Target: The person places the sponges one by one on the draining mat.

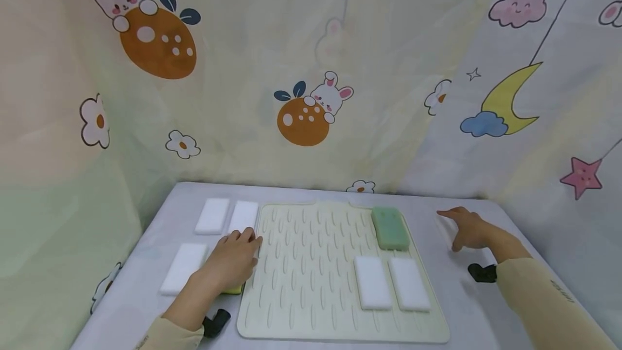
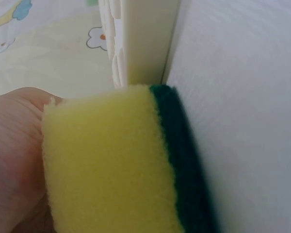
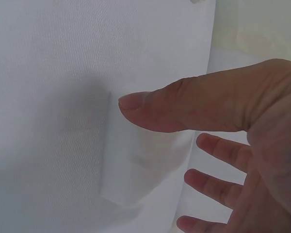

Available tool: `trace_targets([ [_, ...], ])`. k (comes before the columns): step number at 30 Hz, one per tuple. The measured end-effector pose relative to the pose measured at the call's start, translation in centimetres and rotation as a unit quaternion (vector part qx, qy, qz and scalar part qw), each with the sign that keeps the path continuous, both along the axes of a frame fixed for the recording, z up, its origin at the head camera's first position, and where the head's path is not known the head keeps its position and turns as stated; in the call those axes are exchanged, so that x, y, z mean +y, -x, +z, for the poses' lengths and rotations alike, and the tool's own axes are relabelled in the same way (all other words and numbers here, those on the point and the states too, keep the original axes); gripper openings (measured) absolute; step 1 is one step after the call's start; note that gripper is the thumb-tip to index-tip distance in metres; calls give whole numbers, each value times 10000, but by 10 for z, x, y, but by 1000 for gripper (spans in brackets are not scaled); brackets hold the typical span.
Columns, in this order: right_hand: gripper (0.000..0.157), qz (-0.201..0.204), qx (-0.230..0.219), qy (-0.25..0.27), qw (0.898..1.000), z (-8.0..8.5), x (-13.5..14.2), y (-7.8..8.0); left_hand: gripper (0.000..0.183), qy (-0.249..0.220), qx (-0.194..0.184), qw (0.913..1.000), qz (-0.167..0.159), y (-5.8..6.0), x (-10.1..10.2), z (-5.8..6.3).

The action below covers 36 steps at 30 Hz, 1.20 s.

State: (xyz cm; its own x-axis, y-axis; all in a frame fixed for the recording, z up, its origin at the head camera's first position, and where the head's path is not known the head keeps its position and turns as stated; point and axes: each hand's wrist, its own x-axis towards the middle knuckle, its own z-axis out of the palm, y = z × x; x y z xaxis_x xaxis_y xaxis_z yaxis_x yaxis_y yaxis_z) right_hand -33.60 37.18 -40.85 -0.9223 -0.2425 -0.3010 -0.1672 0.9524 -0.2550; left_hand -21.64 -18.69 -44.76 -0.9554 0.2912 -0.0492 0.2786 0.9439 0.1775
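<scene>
My left hand point(image 1: 229, 263) is curled over a yellow sponge with a dark green scouring side, left of the cream ridged mat point(image 1: 301, 269). Only a corner of this sponge point(image 1: 234, 289) shows below the palm in the head view. Close up in the left wrist view, the yellow sponge point(image 2: 106, 160) has its green side toward the white tabletop, and the palm lies against its yellow face. To the right of the mat, my right hand point(image 1: 472, 229) hovers with fingers spread. Under its thumb, in the right wrist view, a white block point(image 3: 136, 165) rests on the tablecloth.
A green sponge point(image 1: 390, 228) lies at the mat's far right corner. Two white blocks, one point(image 1: 372, 283) beside the other point(image 1: 410, 284), lie on its near right. Left of the mat are three more white blocks point(image 1: 212, 216). A printed curtain point(image 1: 243, 123) stands behind the table.
</scene>
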Motion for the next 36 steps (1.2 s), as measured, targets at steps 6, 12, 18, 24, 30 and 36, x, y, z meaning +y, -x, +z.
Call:
trace_targets([
  [6, 101, -68, -128, -46, 9999, -5, 0, 4, 49, -41, 84, 10000, -33, -1, -1, -2],
  [12, 100, -69, -286, -12, 9996, -10, 3, 10, 49, -66, 80, 9999, -42, -1, 0, -1],
  [18, 99, -98, -345, -4, 9994, -11, 5, 14, 50, -30, 89, 9999, -35, 0, 0, 0],
  [24, 98, -128, -385, -1, 9992, -10, 3, 14, 49, 15, 127, 9999, -28, 0, 1, 0],
  [30, 96, -136, -344, -29, 9993, -9, 1, 15, 49, 48, 120, 9999, -5, 0, 1, 0],
  [36, 96, -79, -278, -68, 9996, -13, 3, 18, 49, 58, 117, 9999, 24, 2, 1, -2],
])
